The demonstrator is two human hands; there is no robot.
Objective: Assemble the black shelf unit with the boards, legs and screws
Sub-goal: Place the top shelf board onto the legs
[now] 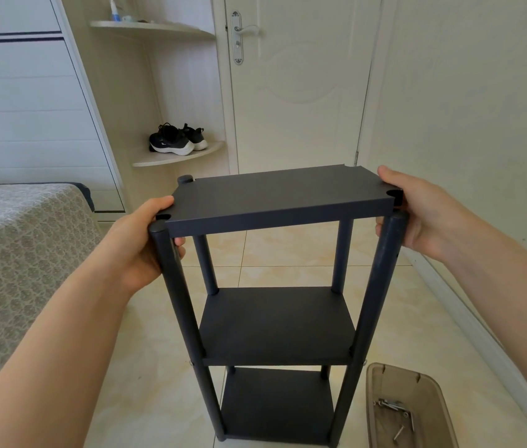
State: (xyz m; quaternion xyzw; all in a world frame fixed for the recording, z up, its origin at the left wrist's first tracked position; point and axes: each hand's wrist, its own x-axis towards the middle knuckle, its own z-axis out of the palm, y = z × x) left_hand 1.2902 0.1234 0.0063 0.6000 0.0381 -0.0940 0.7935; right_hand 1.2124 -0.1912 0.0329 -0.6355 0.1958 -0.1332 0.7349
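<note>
Step in hand: seating top board point(275, 195) on shelf unit point(275, 324), which stands on the floor at frame centre. Left grip point(146, 240) and right grip point(417, 215) each pinch a board end, thumb on top. Board looks tilted, with its front notches off the legs. Next: align, press level, then take screws point(394, 409) from tray point(381, 383) at lower right. Bed point(13, 253) is close at left and likely no obstacle.

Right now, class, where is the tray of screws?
Head view, lower right: the brown tray lies on the floor, just right of the shelf unit.
</note>
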